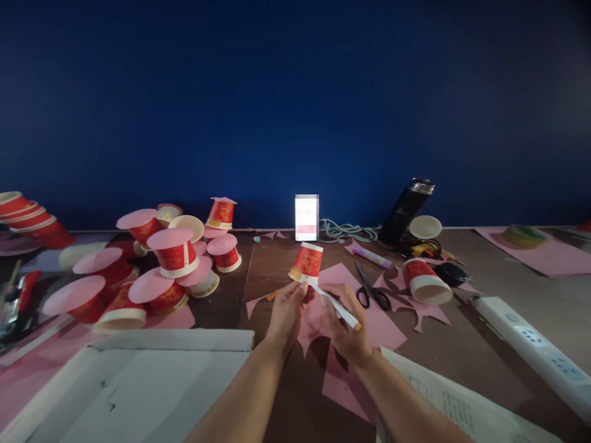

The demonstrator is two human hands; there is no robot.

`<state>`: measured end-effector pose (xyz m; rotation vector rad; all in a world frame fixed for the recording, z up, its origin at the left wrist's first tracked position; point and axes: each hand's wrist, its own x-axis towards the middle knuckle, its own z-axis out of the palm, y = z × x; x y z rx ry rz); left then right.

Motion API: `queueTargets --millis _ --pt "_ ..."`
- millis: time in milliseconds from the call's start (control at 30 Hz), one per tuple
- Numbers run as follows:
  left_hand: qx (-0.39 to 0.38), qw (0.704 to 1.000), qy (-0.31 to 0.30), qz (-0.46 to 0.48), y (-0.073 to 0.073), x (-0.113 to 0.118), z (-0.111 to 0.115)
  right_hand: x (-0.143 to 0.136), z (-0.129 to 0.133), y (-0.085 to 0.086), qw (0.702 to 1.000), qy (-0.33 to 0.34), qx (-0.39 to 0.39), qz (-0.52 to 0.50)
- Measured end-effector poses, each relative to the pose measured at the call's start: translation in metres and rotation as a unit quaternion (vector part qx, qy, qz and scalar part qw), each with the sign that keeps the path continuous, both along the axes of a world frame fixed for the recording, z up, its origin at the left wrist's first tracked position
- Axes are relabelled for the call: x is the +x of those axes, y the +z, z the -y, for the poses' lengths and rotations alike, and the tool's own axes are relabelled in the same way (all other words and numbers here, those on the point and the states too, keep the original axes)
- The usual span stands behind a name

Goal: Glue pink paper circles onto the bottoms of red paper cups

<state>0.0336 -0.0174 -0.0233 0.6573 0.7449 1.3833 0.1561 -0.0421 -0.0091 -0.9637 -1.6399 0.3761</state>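
My left hand (pixel 287 311) grips a red paper cup (pixel 308 261) with gold print by its pale rim, keeping the cup upside down above the table. In my right hand (pixel 346 317) is a white marker (pixel 339 306) with an orange end, its other end against the cup's rim. Pink paper (pixel 381 332) with cut-outs lies under my hands. Black scissors (pixel 372 289) rest just beyond my right hand, beside pink scraps (pixel 422 311). Part of an orange thing (pixel 273 296) shows by my left hand.
Several red cups topped with pink discs (pixel 170 249) crowd the left. A white box lid (pixel 157 381) lies front left. At right are a power strip (pixel 530 344), a lying cup (pixel 427 282), a tilted black flask (pixel 406 212) and a glue stick (pixel 372 256). A bright phone (pixel 306 216) stands behind.
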Motion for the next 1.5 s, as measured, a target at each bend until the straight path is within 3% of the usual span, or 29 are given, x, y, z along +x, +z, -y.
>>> queueTargets --millis 667,967,1133,1500 --pt "0.001 0.999 0.007 -0.037 -0.001 -0.002 0.001 -0.001 -0.005 -0.001 0.998 -0.031 0.029 0.044" --pt "0.004 0.997 0.011 -0.077 -0.010 -0.001 -0.003 -0.001 -0.003 -0.004 0.998 -0.039 0.009 0.044" --pt "0.015 0.998 -0.022 -0.056 -0.005 0.001 0.000 -0.001 -0.006 -0.004 0.999 -0.032 0.014 0.040" --pt "0.008 0.996 -0.008 -0.087 0.003 -0.001 0.002 -0.002 -0.004 -0.003 0.999 -0.029 0.006 0.033"
